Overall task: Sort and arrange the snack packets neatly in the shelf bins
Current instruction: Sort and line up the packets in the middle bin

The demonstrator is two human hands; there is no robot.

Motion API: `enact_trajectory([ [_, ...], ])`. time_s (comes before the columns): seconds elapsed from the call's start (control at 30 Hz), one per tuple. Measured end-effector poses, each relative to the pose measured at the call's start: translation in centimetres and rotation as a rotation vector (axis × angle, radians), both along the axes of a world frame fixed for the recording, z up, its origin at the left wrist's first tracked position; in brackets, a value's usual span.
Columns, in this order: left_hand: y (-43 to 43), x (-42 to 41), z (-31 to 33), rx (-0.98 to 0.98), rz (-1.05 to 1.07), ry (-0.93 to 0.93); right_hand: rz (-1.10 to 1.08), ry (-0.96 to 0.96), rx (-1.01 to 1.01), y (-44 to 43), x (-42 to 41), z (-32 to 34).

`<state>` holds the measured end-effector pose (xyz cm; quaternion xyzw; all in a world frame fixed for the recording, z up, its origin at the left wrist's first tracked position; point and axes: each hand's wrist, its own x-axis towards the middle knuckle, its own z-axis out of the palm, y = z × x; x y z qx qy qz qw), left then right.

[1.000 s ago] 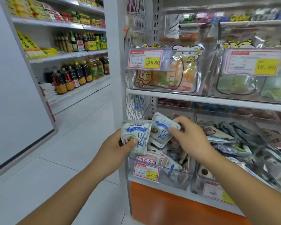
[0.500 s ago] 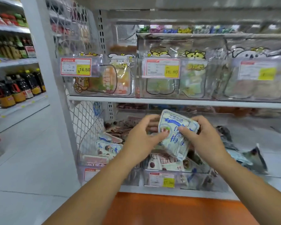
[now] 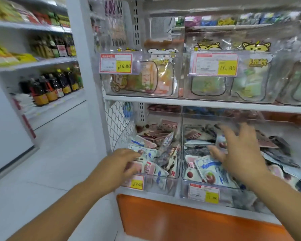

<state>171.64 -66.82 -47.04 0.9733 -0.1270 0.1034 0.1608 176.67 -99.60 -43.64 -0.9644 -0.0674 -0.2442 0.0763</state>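
Note:
Two clear bins sit side by side on the low shelf, both full of small snack packets. My left hand (image 3: 123, 162) rests at the front of the left bin (image 3: 163, 186), fingers loosely bent over the packets, holding nothing that I can see. My right hand (image 3: 240, 153) hovers spread open over the right bin (image 3: 184, 180). A white and blue packet (image 3: 214, 171) lies flat at the front of that bin, just under my right palm. Motion blur softens both hands.
The upper shelf (image 3: 198, 102) carries clear bins of bagged sweets with 16.80 price tags (image 3: 215, 64). A wire mesh panel (image 3: 118, 122) closes the shelf's left end. An orange base panel (image 3: 189, 221) runs below. Bottles (image 3: 49, 87) line shelves across the white aisle floor.
Both hands held a white and blue packet together half a second ago. Now it lies in the right bin, and the hands have spread apart, left over the left bin, right open.

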Motion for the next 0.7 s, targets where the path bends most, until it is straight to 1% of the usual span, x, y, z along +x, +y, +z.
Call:
enact_trajectory([
  [0.03,0.7,-0.3,-0.3,0.024,-0.014,-0.006,0.153,-0.05,0.062,1.9,-0.5,0.6],
  [0.07,1.1,-0.5,-0.6,0.05,-0.032,-0.017,0.333,-0.043,0.115,4.1,-0.9,1.2],
  [0.1,1.3,-0.5,-0.8,0.068,-0.052,-0.03,0.492,0.033,0.129,6.5,-1.3,1.7],
  [0.13,1.5,-0.5,-1.1,0.075,-0.067,-0.041,0.613,0.141,0.101,8.9,-1.3,2.0],
  [0.17,1.6,-0.4,-1.2,0.069,-0.078,-0.052,0.683,0.248,0.03,11.0,-0.7,2.2],
  [0.2,1.7,-0.2,-1.2,0.056,-0.088,-0.058,0.694,0.365,-0.063,12.7,0.6,2.2],
  [0.27,2.1,0.1,-1.3,0.022,-0.109,-0.072,0.629,0.544,-0.24,15.3,3.7,1.8],
  [0.33,2.5,0.3,-1.5,0.007,-0.117,-0.078,0.552,0.61,-0.351,17.0,6.6,0.7],
  [0.4,2.8,0.3,-1.9,-0.008,-0.127,-0.095,0.502,0.607,-0.397,18.1,8.4,-0.7],
  [0.47,3.1,0.3,-2.2,-0.013,-0.136,-0.099,0.483,0.587,-0.363,18.5,9.3,-1.7],
  [0.5,3.2,0.4,-2.4,-0.004,-0.142,-0.11,0.483,0.592,-0.313,18.6,9.5,-1.9],
  [0.6,3.2,0.6,-2.7,-0.004,-0.141,-0.138,0.499,0.71,-0.088,18.3,10.0,-2.0],
  [0.63,3.0,0.6,-2.6,-0.001,-0.134,-0.147,0.503,0.76,-0.043,18.2,9.9,-2.0],
  [0.7,2.8,0.6,-2.2,-0.01,-0.12,-0.156,0.515,0.811,-0.041,18.6,9.7,-2.2],
])
